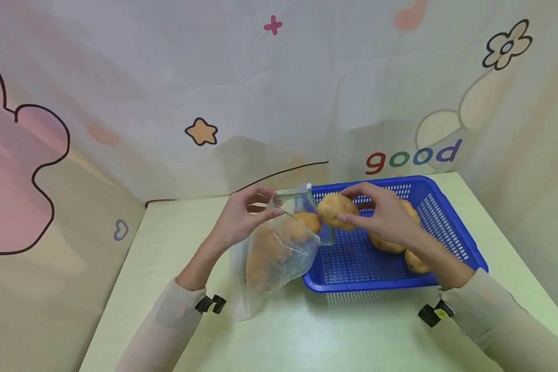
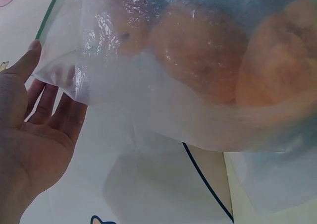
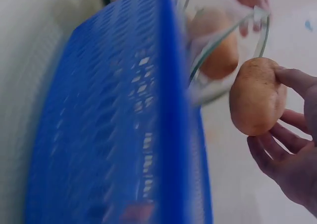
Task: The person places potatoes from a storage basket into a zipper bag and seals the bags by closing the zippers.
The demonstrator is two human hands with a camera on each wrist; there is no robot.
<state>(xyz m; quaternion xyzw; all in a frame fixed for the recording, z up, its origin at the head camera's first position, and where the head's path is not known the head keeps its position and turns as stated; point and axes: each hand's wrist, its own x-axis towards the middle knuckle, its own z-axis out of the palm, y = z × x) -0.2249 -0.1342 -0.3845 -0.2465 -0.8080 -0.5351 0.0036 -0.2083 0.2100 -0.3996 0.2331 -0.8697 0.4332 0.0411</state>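
My left hand (image 1: 246, 214) pinches the rim of a clear zip bag (image 1: 279, 263), whose mouth gapes toward the right. Several potatoes (image 2: 198, 50) show through the bag's cloudy plastic in the left wrist view. One potato (image 1: 309, 222) lies close to the opening. With thumb and fingertips, my right hand (image 1: 386, 212) grips another potato (image 1: 337, 209) just right of the bag's mouth, above the left part of a blue basket (image 1: 381, 285). In the right wrist view the held potato (image 3: 257, 96) appears beside the bag's green-edged opening.
More potatoes (image 1: 416, 262) lie in the basket, partly hidden under my right forearm. The basket stands on a pale table (image 1: 307, 336), right of the bag. A printed curtain (image 1: 279, 93) hangs behind the table, and more fabric borders the left and right sides.
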